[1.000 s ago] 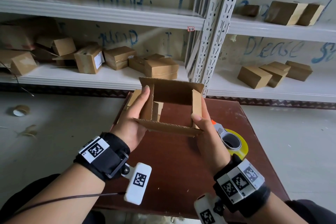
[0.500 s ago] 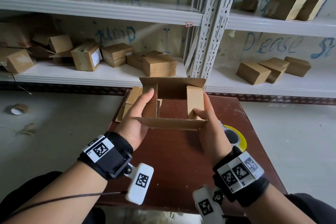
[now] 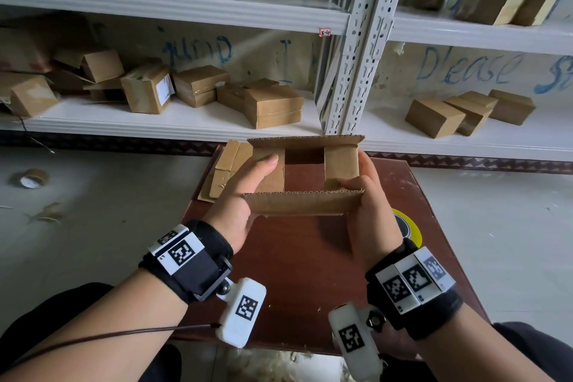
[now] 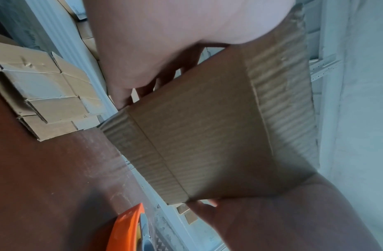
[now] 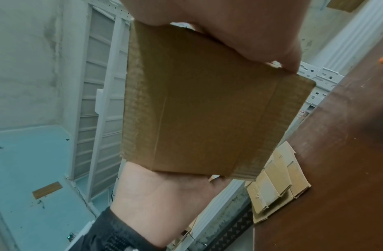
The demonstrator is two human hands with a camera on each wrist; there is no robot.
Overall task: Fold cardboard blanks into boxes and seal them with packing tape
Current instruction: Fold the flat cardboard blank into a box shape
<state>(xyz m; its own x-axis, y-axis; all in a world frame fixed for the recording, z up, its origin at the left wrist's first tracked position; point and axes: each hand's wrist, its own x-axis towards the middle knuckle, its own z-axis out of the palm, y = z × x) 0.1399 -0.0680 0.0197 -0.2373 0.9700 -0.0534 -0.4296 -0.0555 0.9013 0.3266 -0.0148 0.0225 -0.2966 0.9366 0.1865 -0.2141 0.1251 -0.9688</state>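
A small brown cardboard box (image 3: pixel 304 202) hangs above the brown table (image 3: pixel 297 273), open end up, held between both hands. My left hand (image 3: pixel 245 192) grips its left side, thumb lying on the left short flap. My right hand (image 3: pixel 369 195) grips the right side, thumb pressing the right short flap inward. Both long flaps stand up. In the left wrist view the box (image 4: pixel 207 135) sits between the left hand (image 4: pixel 154 42) and the right hand (image 4: pixel 272 212). The right wrist view shows the box (image 5: pixel 207 110) under my right hand (image 5: pixel 229 25), with the left hand (image 5: pixel 164 195) below.
A stack of flat cardboard blanks (image 3: pixel 226 167) lies at the table's far left corner. A tape dispenser (image 3: pixel 409 226) with a yellow roll lies behind my right wrist. White shelves (image 3: pixel 173 124) behind the table hold several finished boxes. A tape roll (image 3: pixel 31 178) lies on the floor.
The two short side flaps have folded inward under my thumbs, from near upright to almost flat. Both hands have kept their hold on the box.
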